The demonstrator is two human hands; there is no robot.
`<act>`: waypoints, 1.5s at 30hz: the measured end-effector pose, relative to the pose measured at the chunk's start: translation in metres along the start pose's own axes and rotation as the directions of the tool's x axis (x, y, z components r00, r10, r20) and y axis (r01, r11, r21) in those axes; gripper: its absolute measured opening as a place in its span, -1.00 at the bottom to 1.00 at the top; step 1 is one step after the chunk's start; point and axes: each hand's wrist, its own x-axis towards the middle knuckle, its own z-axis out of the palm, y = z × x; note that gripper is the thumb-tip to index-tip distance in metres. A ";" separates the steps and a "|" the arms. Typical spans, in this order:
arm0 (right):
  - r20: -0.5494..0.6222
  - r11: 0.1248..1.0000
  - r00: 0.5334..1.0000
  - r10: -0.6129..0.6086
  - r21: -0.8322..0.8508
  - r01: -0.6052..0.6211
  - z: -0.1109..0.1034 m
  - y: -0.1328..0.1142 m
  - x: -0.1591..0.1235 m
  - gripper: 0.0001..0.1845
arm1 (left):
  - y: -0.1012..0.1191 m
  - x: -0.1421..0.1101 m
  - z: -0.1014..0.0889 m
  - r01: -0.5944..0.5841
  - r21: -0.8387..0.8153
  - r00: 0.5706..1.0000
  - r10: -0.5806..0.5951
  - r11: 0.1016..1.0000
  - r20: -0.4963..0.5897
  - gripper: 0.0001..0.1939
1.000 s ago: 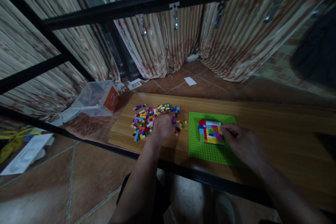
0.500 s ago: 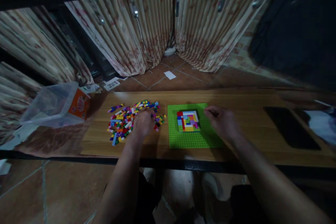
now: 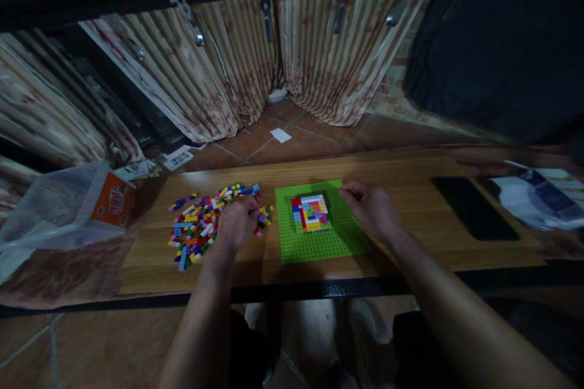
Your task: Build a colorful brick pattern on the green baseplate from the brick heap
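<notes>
My left hand [image 3: 237, 220] is over the right side of a heap of loose toy bricks [image 3: 194, 232], its fingers pinched together. A small pinkish brick [image 3: 255, 208] shows at its fingertips. To the right lies a green studded baseplate [image 3: 292, 248]. On it sits a square block of many-coloured bricks [image 3: 311, 214], with white along its far side, red and blue at the left and yellow in front. At the baseplate's far right corner is my right hand [image 3: 371, 208], fingers curled and closed; whatever they may hold is hidden.
A black flat slab [image 3: 474, 208] lies on the right of the wooden tabletop [image 3: 410, 188]. Beyond the left end stands a clear plastic box [image 3: 59, 206] with an orange label. A white and blue plastic bag [image 3: 538, 197] is at the far right. Striped curtains [image 3: 228, 67] hang behind.
The view has turned to the right, so the table things sit further left. My left hand remains by the heap, now with a pinkish brick showing at its fingertips. My right hand stays by the baseplate corner.
</notes>
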 end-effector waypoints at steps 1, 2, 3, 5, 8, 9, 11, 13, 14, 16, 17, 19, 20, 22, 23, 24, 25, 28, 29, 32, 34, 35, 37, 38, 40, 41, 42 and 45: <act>0.007 1.000 1.000 0.001 0.006 -0.001 0.000 0.000 0.000 -0.78 | -0.001 0.000 0.000 -0.003 -0.036 1.000 0.003 0.999 -0.009 -0.90; 0.011 1.000 1.000 0.006 0.015 -0.006 0.000 0.000 -0.001 -0.78 | -0.001 0.000 -0.001 -0.010 -0.094 1.000 0.009 0.996 -0.015 -0.91; 0.017 1.000 1.000 0.013 0.028 -0.013 0.001 0.000 -0.002 -0.79 | -0.001 0.000 -0.001 -0.019 -0.172 1.000 0.016 0.985 -0.018 -0.92; 0.037 0.997 0.999 0.020 0.079 -0.023 0.004 -0.003 -0.005 -0.79 | 0.002 0.000 -0.002 -0.041 -0.374 0.999 0.038 0.926 -0.015 -0.95; 0.106 0.967 0.994 0.018 0.252 -0.044 0.012 -0.012 -0.010 -0.78 | 0.012 -0.002 -0.005 -0.063 -0.653 0.996 0.086 0.754 0.003 -0.92; 0.137 0.943 0.991 0.010 0.328 -0.055 0.015 -0.017 -0.012 -0.77 | 0.017 -0.004 -0.006 -0.062 -0.713 0.995 0.098 0.699 0.009 -0.90; 0.202 0.889 0.979 -0.012 0.450 -0.081 0.020 -0.026 -0.015 -0.74 | 0.028 -0.006 -0.005 -0.065 -0.791 0.991 0.129 0.608 0.018 -0.86; 0.250 0.852 0.967 -0.040 0.514 -0.098 0.024 -0.035 -0.019 -0.71 | 0.039 -0.009 -0.003 -0.078 -0.839 0.986 0.166 0.538 0.015 -0.84; 0.264 0.841 0.963 -0.051 0.531 -0.102 0.025 -0.039 -0.020 -0.70 | 0.044 -0.010 0.000 -0.085 -0.857 0.983 0.183 0.508 0.011 -0.84; 0.274 0.825 0.959 -0.068 0.557 -0.101 0.027 -0.044 -0.022 -0.71 | 0.054 -0.011 0.006 -0.099 -0.880 0.976 0.218 0.465 0.005 -0.85; 0.271 0.817 0.960 -0.076 0.568 -0.096 0.028 -0.046 -0.023 -0.72 | 0.058 -0.011 0.010 -0.106 -0.886 0.972 0.234 0.450 0.002 -0.85; 0.263 0.807 0.961 -0.084 0.584 -0.088 0.030 -0.047 -0.024 -0.75 | 0.066 -0.011 0.016 -0.120 -0.894 0.966 0.258 0.432 -0.005 -0.86; 0.256 0.803 0.963 -0.081 0.589 -0.089 0.030 -0.046 -0.023 -0.75 | 0.069 -0.011 0.019 -0.128 -0.896 0.964 0.267 0.426 -0.010 -0.87; 0.252 0.798 0.965 -0.066 0.594 -0.101 0.030 -0.043 -0.022 -0.76 | 0.075 -0.009 0.024 -0.144 -0.891 0.961 0.274 0.432 -0.023 -0.89; 0.252 0.803 0.967 -0.050 0.586 -0.111 0.028 -0.040 -0.021 -0.76 | 0.077 -0.008 0.026 -0.153 -0.881 0.962 0.271 0.447 -0.029 -0.90; 0.253 0.818 0.967 -0.029 0.563 -0.123 0.025 -0.036 -0.020 -0.76 | 0.078 -0.008 0.028 -0.160 -0.867 0.964 0.263 0.471 -0.035 -0.91; 0.256 0.846 0.967 0.000 0.515 -0.136 0.021 -0.031 -0.019 -0.76 | 0.078 -0.007 0.030 -0.166 -0.849 0.968 0.249 0.502 -0.042 -0.91; 0.239 0.955 0.964 0.120 0.236 -0.177 0.005 -0.018 -0.018 -0.78 | 0.072 -0.004 0.033 -0.157 -0.750 0.985 0.160 0.643 -0.068 -0.88; 0.232 0.973 0.961 0.152 0.136 -0.187 0.001 -0.015 -0.019 -0.80 | 0.069 -0.004 0.034 -0.141 -0.701 0.990 0.120 0.700 -0.079 -0.87; 0.241 0.980 0.949 0.201 -0.045 -0.196 -0.008 -0.012 -0.022 -0.81 | 0.061 -0.005 0.035 -0.063 -0.534 0.997 0.024 0.843 -0.079 -0.84; 0.267 0.977 0.940 0.213 -0.086 -0.197 -0.007 -0.014 -0.023 -0.80 | 0.061 -0.008 0.034 -0.029 -0.444 0.999 0.007 0.896 -0.051 -0.79; 0.279 0.975 0.935 0.217 -0.097 -0.197 -0.006 -0.016 -0.024 -0.79 | 0.063 -0.010 0.033 -0.022 -0.407 0.999 0.009 0.913 -0.033 -0.77; 0.299 0.973 0.928 0.225 -0.112 -0.200 -0.001 -0.019 -0.023 -0.79 | 0.067 -0.014 0.033 -0.011 -0.348 1.000 0.013 0.938 0.004 -0.70; 0.300 0.973 0.927 0.225 -0.118 -0.198 0.002 -0.021 -0.022 -0.79 | 0.070 -0.016 0.033 -0.005 -0.327 1.000 0.014 0.945 0.025 -0.68; 0.282 0.974 0.934 0.218 -0.127 -0.189 0.007 -0.022 -0.022 -0.81 | 0.073 -0.018 0.034 0.009 -0.309 0.998 0.010 0.951 0.061 -0.63; 0.268 0.975 0.940 0.211 -0.126 -0.183 0.009 -0.022 -0.022 -0.81 | 0.074 -0.019 0.034 0.012 -0.311 0.997 0.011 0.950 0.072 -0.62; 0.253 0.977 0.946 0.201 -0.120 -0.176 0.011 -0.021 -0.022 -0.82 | 0.075 -0.019 0.035 0.013 -0.316 0.997 0.012 0.949 0.080 -0.60; 0.221 0.984 0.960 0.174 -0.083 -0.160 0.015 -0.018 -0.024 -0.84 | 0.074 -0.018 0.036 0.020 -0.333 0.996 0.009 0.943 0.084 -0.56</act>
